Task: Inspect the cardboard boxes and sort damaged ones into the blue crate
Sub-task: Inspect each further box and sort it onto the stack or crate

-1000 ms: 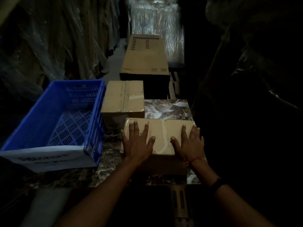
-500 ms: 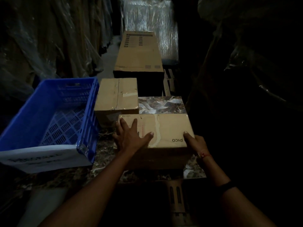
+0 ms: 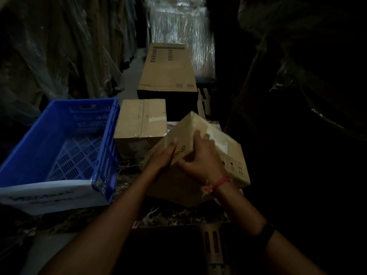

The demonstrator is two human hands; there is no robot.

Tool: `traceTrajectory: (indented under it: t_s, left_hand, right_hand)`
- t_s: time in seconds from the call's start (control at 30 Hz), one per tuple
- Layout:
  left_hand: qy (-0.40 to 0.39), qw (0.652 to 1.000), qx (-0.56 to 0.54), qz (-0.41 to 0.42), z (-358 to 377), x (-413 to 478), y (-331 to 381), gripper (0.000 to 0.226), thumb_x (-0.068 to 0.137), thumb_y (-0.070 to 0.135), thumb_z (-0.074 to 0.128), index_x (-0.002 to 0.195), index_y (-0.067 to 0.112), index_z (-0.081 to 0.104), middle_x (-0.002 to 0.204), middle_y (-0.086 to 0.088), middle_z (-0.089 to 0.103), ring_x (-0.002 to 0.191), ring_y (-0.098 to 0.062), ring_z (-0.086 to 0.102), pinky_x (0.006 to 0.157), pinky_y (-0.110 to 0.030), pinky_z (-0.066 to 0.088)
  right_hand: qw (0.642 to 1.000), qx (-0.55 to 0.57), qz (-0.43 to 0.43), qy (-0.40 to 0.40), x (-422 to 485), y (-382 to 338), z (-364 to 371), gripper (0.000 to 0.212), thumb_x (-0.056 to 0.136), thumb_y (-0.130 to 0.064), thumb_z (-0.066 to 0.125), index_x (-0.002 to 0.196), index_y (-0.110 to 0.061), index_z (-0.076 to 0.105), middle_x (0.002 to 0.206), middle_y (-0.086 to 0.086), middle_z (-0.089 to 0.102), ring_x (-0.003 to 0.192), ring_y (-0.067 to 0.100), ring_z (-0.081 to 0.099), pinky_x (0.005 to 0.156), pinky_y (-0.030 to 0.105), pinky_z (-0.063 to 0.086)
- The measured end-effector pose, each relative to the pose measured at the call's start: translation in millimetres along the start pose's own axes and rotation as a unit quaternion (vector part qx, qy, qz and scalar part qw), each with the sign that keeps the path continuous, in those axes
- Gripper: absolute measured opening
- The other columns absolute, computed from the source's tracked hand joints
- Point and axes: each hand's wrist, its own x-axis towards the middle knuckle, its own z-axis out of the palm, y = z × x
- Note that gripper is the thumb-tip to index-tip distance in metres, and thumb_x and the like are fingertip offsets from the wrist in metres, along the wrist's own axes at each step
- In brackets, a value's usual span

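A brown cardboard box [image 3: 232, 155] with white tape and printed symbols stands tilted on one edge over the marble table [image 3: 178, 217]. My left hand [image 3: 161, 158] lies flat against its near left face with the fingers straight. My right hand [image 3: 200, 157] straddles the raised edge, thumb on the near face and fingers over the far face. The blue crate [image 3: 108, 135] stands to the left with nothing in it and a white label on its front. A second taped cardboard box [image 3: 141, 120] sits behind, between the crate and the tilted box.
A long large carton [image 3: 166, 70] lies further back in the aisle, with a plastic-wrapped pallet [image 3: 182, 26] behind it. Plastic-covered goods [image 3: 59, 46] line the left side. The right side is dark. A slotted post [image 3: 210, 243] stands under the table's front edge.
The box lay flat under both palms a second ago. It has since been turned and tipped up onto an edge, and my right hand moved from its right end to its raised edge.
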Motion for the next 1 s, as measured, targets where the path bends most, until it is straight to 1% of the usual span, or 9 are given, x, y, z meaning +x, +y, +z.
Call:
traceTrajectory:
  t_s: [0.07, 0.13, 0.27, 0.37, 0.53, 0.67, 0.77, 0.9, 1.0]
  left_hand:
    - [-0.042, 0.99, -0.136, -0.002, -10.0, -14.6, 15.7, 0.076, 0.075, 0.086, 0.04, 0.12, 0.03, 0.062, 0.11, -0.003, 0.071, 0.097, -0.019, 0.069, 0.083, -0.034, 0.056]
    - [-0.077, 0.97, -0.229, -0.009, -20.3, -16.3, 20.4, 0.061, 0.09, 0.071, 0.037, 0.108, 0.022, 0.069, 0.097, -0.001, 0.075, 0.085, -0.014, 0.072, 0.068, -0.025, 0.056]
    - [-0.063, 0.974, -0.209, -0.064, -25.9, -16.5, 15.6, 0.056, 0.085, 0.06, 0.059, 0.114, 0.012, 0.066, 0.103, -0.005, 0.071, 0.094, -0.021, 0.065, 0.076, -0.031, 0.048]
    - [0.023, 0.984, -0.175, -0.034, -14.8, -12.4, 2.4, 0.03, 0.099, 0.026, 0.054, 0.116, 0.002, 0.061, 0.107, -0.012, 0.068, 0.095, -0.022, 0.063, 0.071, -0.026, 0.049]
    - [0.063, 0.98, -0.189, 0.003, -6.4, -11.9, -5.4, 0.025, 0.1, 0.015, 0.052, 0.118, 0.0, 0.059, 0.105, -0.013, 0.066, 0.099, -0.024, 0.062, 0.072, -0.025, 0.048]
    - [0.076, 0.982, -0.172, -0.011, -3.0, -18.6, -4.7, 0.029, 0.099, 0.022, 0.054, 0.121, 0.002, 0.058, 0.114, -0.014, 0.065, 0.099, -0.025, 0.062, 0.082, -0.031, 0.048]
    - [0.1, 0.993, -0.068, -0.006, -2.6, -24.0, 0.0, 0.063, 0.087, 0.028, 0.07, 0.141, 0.012, 0.042, 0.136, -0.015, 0.054, 0.117, -0.03, 0.056, 0.097, -0.046, 0.05]
    - [0.03, 0.943, 0.299, 0.143, -1.4, -40.8, 44.4, 0.099, 0.073, 0.035, 0.082, 0.153, 0.036, 0.024, 0.164, -0.002, 0.003, 0.151, -0.025, 0.002, 0.12, -0.054, 0.009]
    - [-0.069, 0.904, 0.412, 0.09, 4.0, -37.0, 73.9, 0.106, 0.068, 0.036, 0.087, 0.153, 0.037, 0.023, 0.164, -0.005, 0.002, 0.15, -0.034, -0.002, 0.117, -0.059, 0.02]
  right_hand:
    - [0.997, -0.033, -0.061, -0.033, -0.2, -5.5, 10.5, 0.1, 0.082, -0.041, 0.068, 0.155, -0.017, 0.003, 0.161, 0.013, 0.005, 0.149, 0.032, 0.003, 0.12, 0.042, 0.011]
    - [0.989, -0.044, -0.127, -0.058, 1.1, -9.1, 24.1, 0.093, 0.082, -0.031, 0.07, 0.153, -0.009, 0.014, 0.159, 0.014, 0.015, 0.148, 0.03, 0.011, 0.12, 0.037, 0.013]
    - [0.972, -0.096, -0.204, -0.063, -2.3, -9.6, 54.7, 0.057, 0.087, -0.016, 0.058, 0.14, -0.004, 0.041, 0.151, 0.019, 0.032, 0.143, 0.034, 0.024, 0.118, 0.041, 0.022]
    - [0.971, -0.106, -0.207, -0.055, -1.5, -3.9, 61.0, 0.073, 0.089, -0.01, 0.054, 0.152, -0.005, 0.019, 0.159, 0.015, 0.018, 0.148, 0.029, 0.012, 0.119, 0.032, 0.01]
    - [0.967, -0.057, -0.23, -0.096, 0.5, 3.1, 48.0, 0.076, 0.082, -0.003, 0.06, 0.15, -0.006, 0.025, 0.159, 0.011, 0.021, 0.148, 0.028, 0.014, 0.118, 0.028, 0.012]
    - [0.973, 0.115, -0.187, -0.074, 1.4, 11.9, 30.8, 0.044, 0.086, -0.006, 0.065, 0.13, -0.008, 0.057, 0.134, 0.011, 0.058, 0.124, 0.022, 0.054, 0.106, 0.03, 0.042]
    - [0.989, 0.107, -0.105, -0.016, 12.8, 21.3, 4.4, 0.042, 0.085, -0.014, 0.071, 0.126, -0.013, 0.061, 0.112, 0.006, 0.066, 0.093, 0.009, 0.064, 0.079, 0.013, 0.045]
    - [0.983, -0.129, -0.033, -0.126, 45.8, 29.6, -30.9, 0.074, 0.085, -0.018, 0.071, 0.148, -0.017, 0.034, 0.155, 0.011, 0.03, 0.134, 0.027, 0.042, 0.103, 0.026, 0.034]
    - [0.977, -0.088, 0.027, -0.193, 59.2, 24.4, -36.7, 0.052, 0.099, -0.021, 0.049, 0.148, -0.01, 0.034, 0.151, 0.019, 0.035, 0.132, 0.036, 0.044, 0.102, 0.036, 0.041]
